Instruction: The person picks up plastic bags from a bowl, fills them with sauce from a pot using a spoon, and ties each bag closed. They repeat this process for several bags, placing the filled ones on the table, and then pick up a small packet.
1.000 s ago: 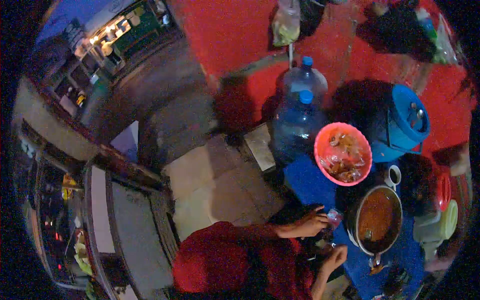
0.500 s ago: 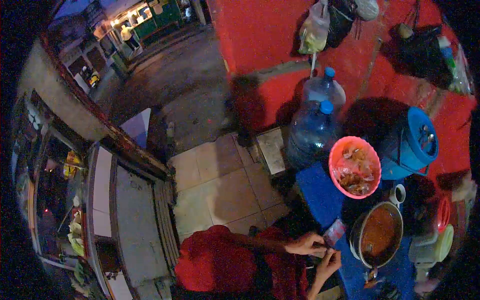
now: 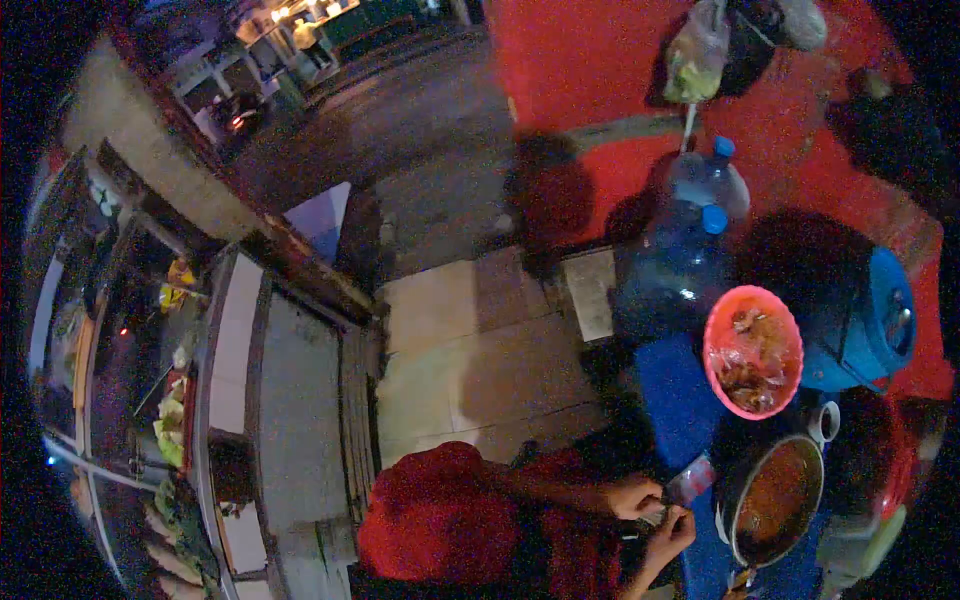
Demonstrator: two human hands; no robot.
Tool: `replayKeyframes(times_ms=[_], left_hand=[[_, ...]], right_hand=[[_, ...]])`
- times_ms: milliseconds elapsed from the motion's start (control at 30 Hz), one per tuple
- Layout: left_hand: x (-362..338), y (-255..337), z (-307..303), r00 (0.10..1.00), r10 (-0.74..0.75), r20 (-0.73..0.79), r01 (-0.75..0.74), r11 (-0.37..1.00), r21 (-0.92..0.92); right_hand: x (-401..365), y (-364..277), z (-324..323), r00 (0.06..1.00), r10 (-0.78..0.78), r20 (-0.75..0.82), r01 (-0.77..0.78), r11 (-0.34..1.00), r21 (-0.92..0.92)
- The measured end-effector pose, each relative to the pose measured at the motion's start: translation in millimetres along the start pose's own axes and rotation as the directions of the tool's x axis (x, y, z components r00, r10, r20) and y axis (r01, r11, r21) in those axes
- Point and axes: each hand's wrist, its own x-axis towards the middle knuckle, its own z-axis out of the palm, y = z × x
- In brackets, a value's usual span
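My left hand [image 3: 634, 497] reaches in from a red sleeve [image 3: 435, 515], its fingers pinched. Just below it, my right hand [image 3: 670, 540] comes up from the bottom edge, also closed, with its fingertips against the left ones. Between them shows a small pale item that I cannot make out. A clear plastic packet with red marks [image 3: 691, 479] is right beside the fingertips, over the edge of a blue tabletop [image 3: 672, 395]. To the right stands a pan of reddish-brown sauce [image 3: 778, 500].
A pink bowl [image 3: 754, 352] holds brown food and plastic. Near it are a white cup [image 3: 825, 421], a blue cooler [image 3: 858, 325] and large water bottles [image 3: 680, 265]. Bags [image 3: 697, 60] hang on the red wall. A glass display case [image 3: 130, 400] stands left; the street lies beyond.
The view has shifted, so most surroundings sit farther right and lower. Both hands stay together, fingers pinched, with only slight movement.
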Motion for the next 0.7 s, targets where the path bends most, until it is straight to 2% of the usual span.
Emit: replayKeyframes(times_ms=[33,100,133,167,233,267,333,400,433,467,500,533,600,633,700], left_hand=[[-2.2,-8.1,1.5,1.0,-0.013,-0.014,0.013,1.0,0.002],[-4.7,-24.7,3.6,0.996,-0.091,0.006,0.089,0.984,0.157],[-6.9,-43.7,17.2,0.995,-0.101,-0.001,0.1,0.982,0.159],[-9.4,-67.8,38.3,0.979,-0.033,-0.199,0.019,0.997,-0.072],[-9.4,-57.9,27.6,0.916,-0.011,-0.401,-0.108,0.955,-0.275],[-7.0,-9.2,-13.1,0.973,-0.032,-0.228,-0.033,0.961,-0.276],[-6.4,15.4,-32.9,0.997,-0.061,-0.054,0.045,0.963,-0.265],[-2.7,5.0,-19.6,0.991,-0.11,-0.082,0.109,0.994,-0.019],[-2.2,-12.9,-8.6,0.991,-0.11,-0.082,0.108,0.994,-0.019],[-3.7,-40.5,4.4,0.997,0.011,-0.08,-0.001,0.992,0.13],[-2.3,-36.4,0.5,0.99,0.131,-0.06,-0.109,0.955,0.274],[-2.3,-31.4,-2.5,0.99,0.131,-0.06,-0.11,0.956,0.274],[-0.9,-9.3,-11.3,0.995,-0.053,-0.079,0.053,0.999,-0.005],[0.8,0.9,-10.8,0.995,-0.053,-0.079,0.052,0.999,-0.005],[2.9,13.6,-9.4,0.938,0.074,-0.339,-0.15,0.967,-0.205]], right_hand=[[0.9,-0.7,3.7,1.0,0.003,0.019,-0.003,1.0,0.004],[4.3,-1.6,11.4,0.999,-0.029,0.041,0.029,1.0,0.005],[5.4,-1.1,14.1,0.998,-0.025,0.051,0.025,1.0,0.011],[6.8,-2.2,16.8,0.998,0.009,0.056,-0.011,1.0,0.029],[9.8,2.3,19.3,0.997,0.043,0.062,-0.047,0.998,0.049],[10.1,11.3,18.8,0.997,0.073,0.028,-0.073,0.997,0.017],[12.7,9.6,19.6,0.995,0.103,0.0,-0.103,0.995,-0.014],[18.4,5.8,18.3,0.999,0.002,0.045,0.0,0.999,-0.044],[18.8,7.9,17.5,0.999,0.002,0.046,0.0,0.999,-0.044],[18.3,12.7,15.7,0.993,0.014,0.121,-0.019,0.999,0.043],[18.7,7.8,15.8,0.98,0.02,0.197,-0.045,0.991,0.127],[18.0,2.8,16.5,0.98,0.02,0.196,-0.045,0.991,0.126],[16.2,-8.5,18.1,0.998,0.028,0.055,-0.029,0.999,0.018],[16.9,-5.1,15.6,0.998,0.028,0.055,-0.029,0.999,0.017],[20.2,1.8,8.8,0.991,0.12,0.063,-0.124,0.99,0.069]])
